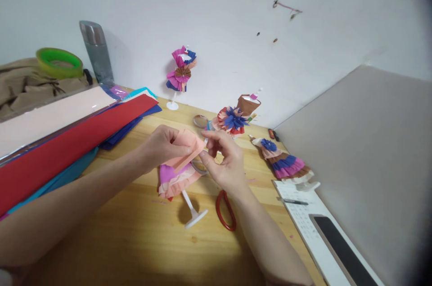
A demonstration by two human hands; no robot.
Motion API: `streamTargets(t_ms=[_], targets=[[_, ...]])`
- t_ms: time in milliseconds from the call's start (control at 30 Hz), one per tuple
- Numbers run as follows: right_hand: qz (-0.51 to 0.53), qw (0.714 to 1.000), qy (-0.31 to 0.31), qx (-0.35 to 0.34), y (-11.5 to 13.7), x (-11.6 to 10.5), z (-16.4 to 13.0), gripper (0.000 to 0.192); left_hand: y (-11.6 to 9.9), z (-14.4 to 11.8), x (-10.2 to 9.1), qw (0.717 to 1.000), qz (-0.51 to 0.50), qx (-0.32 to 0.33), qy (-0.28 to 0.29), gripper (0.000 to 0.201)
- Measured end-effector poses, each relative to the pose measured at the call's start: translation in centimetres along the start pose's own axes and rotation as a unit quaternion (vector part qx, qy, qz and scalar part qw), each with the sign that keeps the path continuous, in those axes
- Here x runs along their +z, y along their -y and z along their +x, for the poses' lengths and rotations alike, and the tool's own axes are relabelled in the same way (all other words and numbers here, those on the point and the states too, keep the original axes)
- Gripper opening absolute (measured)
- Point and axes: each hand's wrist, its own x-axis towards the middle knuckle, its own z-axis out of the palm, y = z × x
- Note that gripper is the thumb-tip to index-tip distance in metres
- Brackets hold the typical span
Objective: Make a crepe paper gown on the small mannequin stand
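Note:
A folded piece of peach crepe paper [185, 144] is pinched in my left hand [164, 144], its thumb lying across the top. At the paper's right edge, my right hand [224, 155] has its thumb and curled fingers closed on the tip. Below the paper, a small dress form [175, 180] with a pink and peach ruffled skirt lies tilted on the table, its white stand [194, 214] pointing toward me. Red-handled scissors [226, 211] lie under my right wrist, partly hidden. A roll of tape [200, 167] shows partly behind my hands.
Crepe paper sheets [77, 142] are stacked at left, near a green tape roll [59, 62] and a bottle [97, 52]. Dressed forms stand at the back [182, 72] and centre right [235, 118]; another dress [283, 160] lies right. A phone [344, 250] and pen [295, 201] rest on paper.

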Motion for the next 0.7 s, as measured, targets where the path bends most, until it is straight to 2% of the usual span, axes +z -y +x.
streamTargets(t_ms=[200, 333, 433, 567, 633, 700], targets=[[-0.032, 0.998, -0.037, -0.037, 1.0, 0.2, -0.2, 0.023, -1.6, -0.9, 0.6, 0.997, 0.075, 0.017, -0.020, 0.031], [-0.039, 0.992, -0.096, -0.067, 1.0, 0.4, -0.4, 0.011, -2.9, -1.6, 0.9, 0.996, -0.015, -0.087, 0.007, 0.020], [-0.003, 0.993, -0.112, -0.048, 0.7, 0.5, -0.5, 0.009, -3.4, -1.9, 0.8, 0.989, -0.077, -0.128, 0.017, 0.021], [0.043, 0.994, -0.099, 0.022, 0.5, 0.8, -0.5, 0.009, -3.1, -1.7, 0.7, 0.989, -0.077, -0.122, 0.016, 0.020], [0.019, 0.995, -0.102, 0.010, 0.5, 0.8, -0.4, 0.009, -2.9, -1.6, 0.6, 0.992, -0.062, -0.106, 0.005, 0.021], [-0.034, 0.995, -0.092, -0.033, 0.6, 0.7, -0.3, 0.008, -2.6, -1.6, 0.6, 0.995, -0.043, -0.091, -0.007, 0.023]])
